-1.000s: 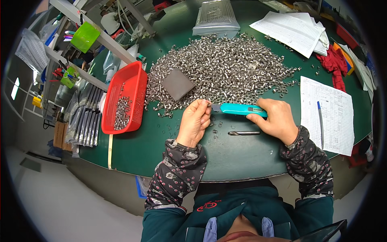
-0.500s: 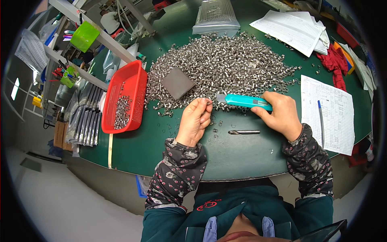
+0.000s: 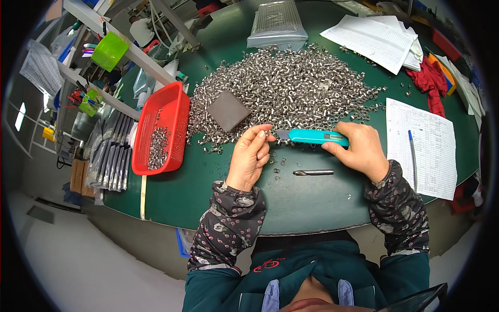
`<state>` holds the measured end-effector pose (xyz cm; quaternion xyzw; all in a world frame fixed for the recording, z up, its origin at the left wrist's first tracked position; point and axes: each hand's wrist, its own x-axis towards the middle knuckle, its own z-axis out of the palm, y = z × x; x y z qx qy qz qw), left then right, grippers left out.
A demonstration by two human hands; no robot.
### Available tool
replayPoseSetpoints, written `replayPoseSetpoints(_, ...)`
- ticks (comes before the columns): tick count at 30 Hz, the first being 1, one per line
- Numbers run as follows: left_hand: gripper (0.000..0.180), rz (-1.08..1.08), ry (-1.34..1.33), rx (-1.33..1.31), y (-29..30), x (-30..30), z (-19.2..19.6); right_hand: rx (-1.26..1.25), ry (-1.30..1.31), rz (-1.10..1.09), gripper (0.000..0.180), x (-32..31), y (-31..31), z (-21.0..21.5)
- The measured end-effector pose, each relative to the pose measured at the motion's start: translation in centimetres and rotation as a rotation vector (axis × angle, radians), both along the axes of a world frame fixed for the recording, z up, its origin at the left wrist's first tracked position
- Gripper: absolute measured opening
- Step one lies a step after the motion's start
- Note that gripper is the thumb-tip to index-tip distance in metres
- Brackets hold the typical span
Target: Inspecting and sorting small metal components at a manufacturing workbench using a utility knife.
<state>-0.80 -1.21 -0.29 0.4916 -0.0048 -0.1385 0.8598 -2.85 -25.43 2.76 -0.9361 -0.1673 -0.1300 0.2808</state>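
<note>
Between thumb and fingertips, my left hand (image 3: 250,158) pinches a small metal ring (image 3: 268,133). My right hand (image 3: 364,148) is closed round a teal utility knife (image 3: 314,136), its blade pointing left at the ring. The blade tip is at the ring; whether it touches cannot be made out. Just beyond both hands spreads a large heap of small shiny metal rings (image 3: 296,83). A grey square block (image 3: 228,111) lies on the heap's left part. Nearer me, a drill bit (image 3: 313,172) lies flat on the green table (image 3: 306,208), with a few loose rings by my left fingers.
A red basket (image 3: 182,125) at left holds some rings. Printed sheets (image 3: 423,151) with a blue pen (image 3: 412,156) lie at right, and more papers (image 3: 371,41) farther back. A clear bag of rods (image 3: 278,23) sits behind the heap; a red cloth (image 3: 431,83) lies far right.
The knife's blade end has come down from above the left fingertips to the level of the pinched ring. The handle is now nearly level. My left hand has hardly moved.
</note>
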Motion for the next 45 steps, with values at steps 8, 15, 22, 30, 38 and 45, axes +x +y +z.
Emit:
replayPoseSetpoints(8,0.013,0.023,-0.02,0.041,-0.22,-0.17,0.1,0.012,0.102,0.018,0.034,0.04,0.17,-0.34)
replayPoseSetpoints(15,0.011,0.003,-0.044,0.054,-0.32,-0.21,0.08,0.022,0.102,0.028,0.035,0.0,0.18,-0.52)
replayPoseSetpoints(22,0.01,-0.049,0.004,0.039,-0.08,-0.2,-0.26,0.063,-0.044,0.036,0.035,0.13,0.42,-0.92)
replayPoseSetpoints(30,0.014,-0.028,-0.019,-0.013,-0.26,-0.16,-0.01,0.202,0.011,-0.065,0.033,0.31,-0.03,-0.41)
replayPoseSetpoints(38,0.02,-0.035,-0.014,-0.041,-0.09,-0.14,0.04,0.161,0.033,-0.063,0.034,0.3,0.09,-0.35)
replayPoseSetpoints(45,0.016,-0.058,-0.022,-0.076,0.09,-0.04,-0.17,0.133,0.007,-0.035,0.031,0.24,0.12,-0.61)
